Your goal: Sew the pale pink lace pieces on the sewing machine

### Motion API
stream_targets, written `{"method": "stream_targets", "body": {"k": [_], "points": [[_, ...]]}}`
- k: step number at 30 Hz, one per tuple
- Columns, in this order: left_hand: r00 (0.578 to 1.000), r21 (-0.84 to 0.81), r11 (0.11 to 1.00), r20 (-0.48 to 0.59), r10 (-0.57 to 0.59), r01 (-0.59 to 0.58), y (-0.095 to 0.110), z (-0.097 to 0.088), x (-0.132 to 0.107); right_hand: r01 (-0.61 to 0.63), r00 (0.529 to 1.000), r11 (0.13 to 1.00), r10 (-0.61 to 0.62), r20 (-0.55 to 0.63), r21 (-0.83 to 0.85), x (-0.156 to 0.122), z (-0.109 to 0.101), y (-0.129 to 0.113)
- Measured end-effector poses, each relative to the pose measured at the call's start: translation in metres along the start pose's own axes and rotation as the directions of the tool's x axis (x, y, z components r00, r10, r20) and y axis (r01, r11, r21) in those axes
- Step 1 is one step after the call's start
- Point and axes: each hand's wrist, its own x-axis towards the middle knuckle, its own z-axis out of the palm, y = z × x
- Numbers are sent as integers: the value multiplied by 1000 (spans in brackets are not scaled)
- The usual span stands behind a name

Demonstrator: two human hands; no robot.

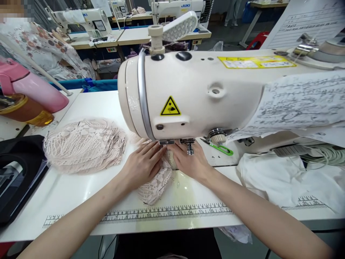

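Observation:
My left hand [145, 162] lies flat on a pale pink lace piece [155, 185], its fingers stretched out under the head of a white sewing machine [194, 93]. The rounded end of the lace hangs out towards me beneath that palm. My right hand [190, 158] rests on the machine bed just right of the lace, fingers extended towards it. Its fingertips are partly hidden behind the machine's metal parts, and the needle area is covered too. Left of my hands sits a stack of similar lace pieces [84, 145].
Green-handled thread snips [221, 149] lie right of my right hand. White cloth [269, 176] is bunched further right. A black holder [21, 180], an amber bottle [29, 109] and a pink bottle [37, 84] stand left. A printed ruler [159, 214] runs along the table's front edge.

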Motion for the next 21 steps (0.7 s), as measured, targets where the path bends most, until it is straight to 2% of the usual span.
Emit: {"method": "stream_targets", "body": {"k": [3, 5, 6, 9, 10, 12, 14, 16, 17, 19, 21], "points": [[996, 68, 996, -68, 65, -60, 6, -21, 1, 161, 987, 987, -161, 20, -9, -3, 0, 2], [985, 73, 985, -68, 159, -154, 12, -40, -3, 281, 959, 959, -281, 14, 35, -5, 3, 5], [968, 60, 968, -46, 245, -242, 15, -48, -8, 335, 942, 940, -336, 4, 66, -5, 5, 7], [882, 61, 880, 33, 471, -472, 23, -62, -30, 434, 900, 888, -436, -22, 153, -5, 11, 10], [865, 76, 862, 75, 496, -501, 25, -63, -38, 443, 895, 879, -446, -28, 175, -4, 12, 11], [868, 104, 864, 128, 480, -493, 29, -61, -54, 445, 893, 870, -449, -35, 212, -3, 10, 12], [923, 81, 922, 102, 371, -379, 32, -60, -63, 445, 892, 860, -451, -36, 249, -3, 7, 13], [989, -34, 992, 73, 125, -123, 33, -64, -65, 448, 887, 848, -461, -24, 282, -3, 4, 13], [996, -114, 993, 84, -23, 33, 33, -68, -62, 450, 885, 844, -466, -17, 291, -3, 2, 13], [954, -247, 924, 143, -264, 293, 29, -78, -55, 452, 883, 846, -469, -10, 283, -3, 2, 13], [914, -297, 867, 197, -355, 401, 24, -88, -45, 458, 885, 857, -465, -27, 237, -3, 2, 13]]}}
